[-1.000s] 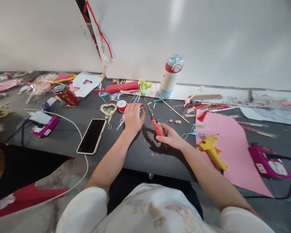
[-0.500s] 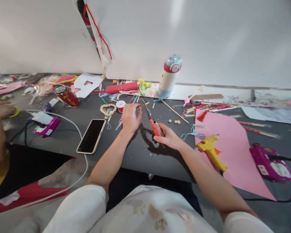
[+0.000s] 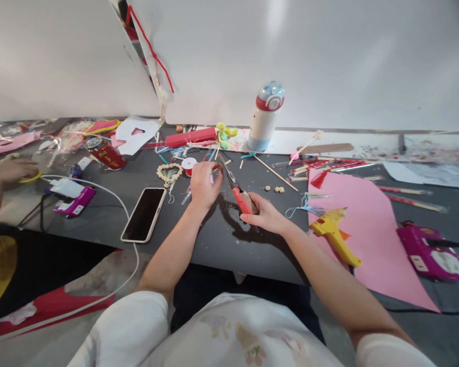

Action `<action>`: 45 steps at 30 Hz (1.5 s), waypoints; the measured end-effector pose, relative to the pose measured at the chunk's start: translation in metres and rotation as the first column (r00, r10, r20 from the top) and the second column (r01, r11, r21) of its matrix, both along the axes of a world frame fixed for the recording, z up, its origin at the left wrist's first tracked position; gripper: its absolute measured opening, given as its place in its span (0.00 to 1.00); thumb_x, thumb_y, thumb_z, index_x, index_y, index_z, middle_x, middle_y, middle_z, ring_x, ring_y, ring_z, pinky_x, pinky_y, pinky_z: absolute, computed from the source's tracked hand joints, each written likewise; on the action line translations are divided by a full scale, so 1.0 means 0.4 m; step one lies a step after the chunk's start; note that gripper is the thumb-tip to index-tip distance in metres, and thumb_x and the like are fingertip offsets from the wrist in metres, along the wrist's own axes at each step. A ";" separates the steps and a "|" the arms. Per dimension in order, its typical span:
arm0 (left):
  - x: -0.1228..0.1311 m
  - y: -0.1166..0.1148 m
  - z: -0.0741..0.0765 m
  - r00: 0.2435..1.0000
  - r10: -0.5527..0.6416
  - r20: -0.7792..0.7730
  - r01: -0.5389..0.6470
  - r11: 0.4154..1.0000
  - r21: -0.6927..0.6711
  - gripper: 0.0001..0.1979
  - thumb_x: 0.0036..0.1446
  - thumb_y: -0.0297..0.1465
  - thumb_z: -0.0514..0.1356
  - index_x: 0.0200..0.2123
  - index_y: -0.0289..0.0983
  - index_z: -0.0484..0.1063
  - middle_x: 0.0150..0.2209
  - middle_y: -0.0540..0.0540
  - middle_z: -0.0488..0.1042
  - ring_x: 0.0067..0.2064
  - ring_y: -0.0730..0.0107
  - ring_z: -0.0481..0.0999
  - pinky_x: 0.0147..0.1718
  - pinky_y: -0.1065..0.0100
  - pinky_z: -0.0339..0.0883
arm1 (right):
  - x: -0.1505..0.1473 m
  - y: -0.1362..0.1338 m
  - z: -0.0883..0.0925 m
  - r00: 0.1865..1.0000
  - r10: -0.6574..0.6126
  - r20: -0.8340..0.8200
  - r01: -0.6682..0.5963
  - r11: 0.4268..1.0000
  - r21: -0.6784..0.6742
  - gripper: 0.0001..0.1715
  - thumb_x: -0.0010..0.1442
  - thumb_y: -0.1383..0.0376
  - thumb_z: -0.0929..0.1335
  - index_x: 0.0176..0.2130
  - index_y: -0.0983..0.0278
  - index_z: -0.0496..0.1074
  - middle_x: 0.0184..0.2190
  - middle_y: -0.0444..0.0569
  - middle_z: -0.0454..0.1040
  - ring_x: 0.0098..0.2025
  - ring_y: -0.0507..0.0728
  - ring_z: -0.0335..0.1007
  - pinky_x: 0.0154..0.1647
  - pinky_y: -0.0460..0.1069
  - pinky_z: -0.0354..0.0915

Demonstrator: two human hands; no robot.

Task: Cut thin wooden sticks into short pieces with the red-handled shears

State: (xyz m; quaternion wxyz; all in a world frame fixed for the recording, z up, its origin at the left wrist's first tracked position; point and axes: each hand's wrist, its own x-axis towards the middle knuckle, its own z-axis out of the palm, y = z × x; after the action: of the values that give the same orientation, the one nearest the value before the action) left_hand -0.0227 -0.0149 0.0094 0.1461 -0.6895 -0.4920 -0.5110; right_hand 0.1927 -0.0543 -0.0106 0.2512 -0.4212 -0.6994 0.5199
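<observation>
My right hand (image 3: 265, 216) is closed around the red handles of long-nosed pliers (image 3: 241, 199). The metal jaws point up and left, close to the fingertips of my left hand (image 3: 205, 186). Those left fingers are pinched together on a thin wooden stick (image 3: 216, 169), of which only a bit shows. Short cut bits of stick (image 3: 241, 164) lie beyond the jaws. Left of my left hand are a white-and-red ribbon spool (image 3: 188, 165) and a heart-shaped ring of small wooden pieces (image 3: 169, 175). A few small wooden pieces (image 3: 279, 189) rest right of the pliers.
A bottle (image 3: 265, 120) stands at the back. Phone (image 3: 144, 214), drink can (image 3: 105, 153) and purple power strip (image 3: 75, 200) are on the left, near another person's hand (image 3: 17, 169). To the right, a yellow glue gun (image 3: 336, 237) lies on pink paper (image 3: 371, 229).
The stick reached out from my left fingertips toward the pliers before; now little of it shows. My hands have barely shifted. The other person's hand at left moved slightly.
</observation>
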 end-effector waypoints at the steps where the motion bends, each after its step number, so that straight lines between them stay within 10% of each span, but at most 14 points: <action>1: -0.001 0.000 -0.001 1.000 -0.002 -0.003 0.002 1.000 -0.001 0.05 0.62 0.32 0.58 0.36 0.38 0.71 0.34 0.45 0.77 0.38 0.63 0.73 0.41 0.61 0.65 | 0.000 -0.001 0.004 1.000 0.000 0.010 0.000 1.000 0.009 0.31 0.49 0.46 0.73 0.44 0.63 0.67 0.31 0.43 0.64 0.32 0.54 0.60 0.35 0.50 0.61; 25: -0.016 -0.008 0.051 0.984 -0.173 0.036 0.176 0.974 -0.139 0.20 0.68 0.42 0.52 0.26 0.39 0.72 0.24 0.48 0.74 0.32 0.67 0.74 0.36 0.64 0.66 | 0.008 -0.026 0.072 0.997 0.041 0.064 -0.044 0.998 0.045 0.27 0.50 0.49 0.74 0.36 0.61 0.59 0.28 0.41 0.66 0.28 0.53 0.61 0.30 0.49 0.56; 45: -0.005 -0.011 0.040 0.994 -0.081 0.069 0.091 0.985 -0.148 0.18 0.67 0.45 0.51 0.44 0.39 0.73 0.40 0.42 0.76 0.44 0.61 0.74 0.48 0.58 0.65 | -0.002 -0.025 0.059 0.997 -0.029 0.065 0.029 1.000 0.003 0.28 0.51 0.44 0.72 0.36 0.61 0.61 0.28 0.44 0.67 0.30 0.54 0.60 0.30 0.49 0.56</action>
State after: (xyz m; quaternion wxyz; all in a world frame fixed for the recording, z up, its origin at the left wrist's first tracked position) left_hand -0.0246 -0.0193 0.0252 0.0559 -0.7027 -0.5034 -0.4997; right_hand 0.1920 -0.0645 0.0132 0.2362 -0.4478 -0.7015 0.5016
